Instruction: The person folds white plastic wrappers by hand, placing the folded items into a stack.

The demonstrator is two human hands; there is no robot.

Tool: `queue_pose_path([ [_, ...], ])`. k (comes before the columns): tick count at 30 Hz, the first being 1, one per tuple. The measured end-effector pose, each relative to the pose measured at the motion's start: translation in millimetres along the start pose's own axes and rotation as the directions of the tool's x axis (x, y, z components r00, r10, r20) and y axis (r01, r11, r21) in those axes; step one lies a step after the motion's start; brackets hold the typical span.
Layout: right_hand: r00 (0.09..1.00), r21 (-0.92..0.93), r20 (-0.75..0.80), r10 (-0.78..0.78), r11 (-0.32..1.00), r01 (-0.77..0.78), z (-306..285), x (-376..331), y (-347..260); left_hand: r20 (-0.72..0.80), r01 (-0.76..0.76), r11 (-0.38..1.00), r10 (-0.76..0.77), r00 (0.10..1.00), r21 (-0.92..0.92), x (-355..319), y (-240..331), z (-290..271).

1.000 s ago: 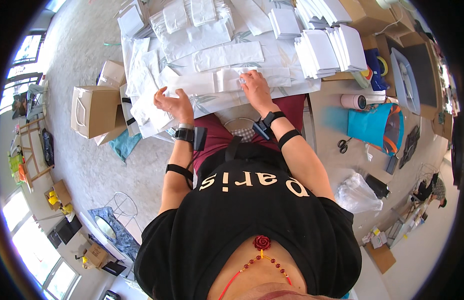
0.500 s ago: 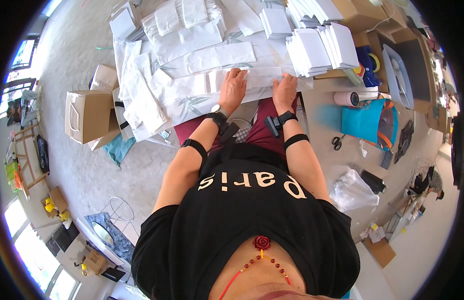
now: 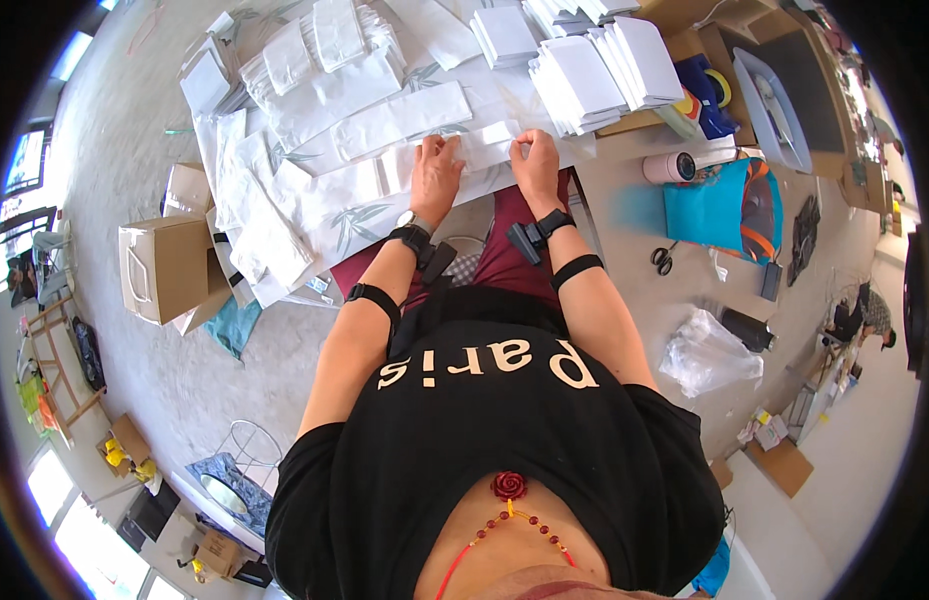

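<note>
White bag [image 3: 484, 140] pinched by both hands: left hand [image 3: 436, 172] flat-fingered, right hand [image 3: 534, 160] seemingly clamped on edge; desk [image 3: 624, 125] beneath.

Paper bags [image 3: 384, 120] on table [image 3: 584, 150] — cardboard box [image 3: 159, 265] left, scissors [image 3: 662, 258] right.

White flat paper bags [image 3: 404, 115] lie over a white table sheet printed with grey-green bamboo leaves [image 3: 334, 215], and the small folded paper piece [image 3: 484, 135] is white as well; squared stacks of white folded paper [image 3: 609, 65] beside them. Black short-sleeved shirt with cream lettering [image 3: 484, 420], red rose-shaped bead on a red-and-brown string [image 3: 508, 486], black wrist and forearm bands, dark red trousers [image 3: 504, 250]. Plain brown cardboard box [image 3: 164, 265], turquoise bag with orange straps [image 3: 724, 210], grey speckled floor [image 3: 184, 360], clear crumpled plastic bag [image 3: 709, 350].
</note>
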State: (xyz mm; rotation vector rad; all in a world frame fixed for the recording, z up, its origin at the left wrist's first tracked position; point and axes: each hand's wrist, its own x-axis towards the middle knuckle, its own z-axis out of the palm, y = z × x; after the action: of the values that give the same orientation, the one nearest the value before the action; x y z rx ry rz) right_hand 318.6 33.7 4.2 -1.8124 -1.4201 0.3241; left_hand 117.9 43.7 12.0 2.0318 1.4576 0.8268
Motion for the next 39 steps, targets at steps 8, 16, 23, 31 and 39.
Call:
queue_pose_path([
  [8, 0.916, 0.480, 0.173, 0.362, 0.781, -0.399, 2.5, 3.7, 16.3, 0.015, -0.028, 0.999, 0.028, 0.999, 0.038, 2.1, 3.9, 0.7],
  [16, 0.926, 0.519, 0.116, 0.360, 0.772, -0.366, -8.0, -1.2, -17.5, 0.013, -0.003, 1.000, 0.003, 1.000, 0.027, -0.3, 3.0, -1.7],
  [23, 0.955, 0.575, 0.114, 0.275, 0.765, -0.289, -12.9, -1.9, -51.0, 0.030, -0.017, 0.997, 0.015, 0.999, 0.070, -0.2, 3.9, -1.2],
  [31, 0.991, 0.493, 0.095, 0.098, 0.860, -0.132, -3.6, -9.1, -96.3, -0.005, -0.044, 0.997, 0.044, 0.999, 0.059, 0.1, 3.7, 2.4],
  [39, 0.988, 0.489, 0.129, -0.079, 0.872, 0.006, 12.0, -17.9, -119.9, 0.252, 0.428, 0.253, -0.519, 0.817, -0.868, 4.2, -1.2, -37.5],
])
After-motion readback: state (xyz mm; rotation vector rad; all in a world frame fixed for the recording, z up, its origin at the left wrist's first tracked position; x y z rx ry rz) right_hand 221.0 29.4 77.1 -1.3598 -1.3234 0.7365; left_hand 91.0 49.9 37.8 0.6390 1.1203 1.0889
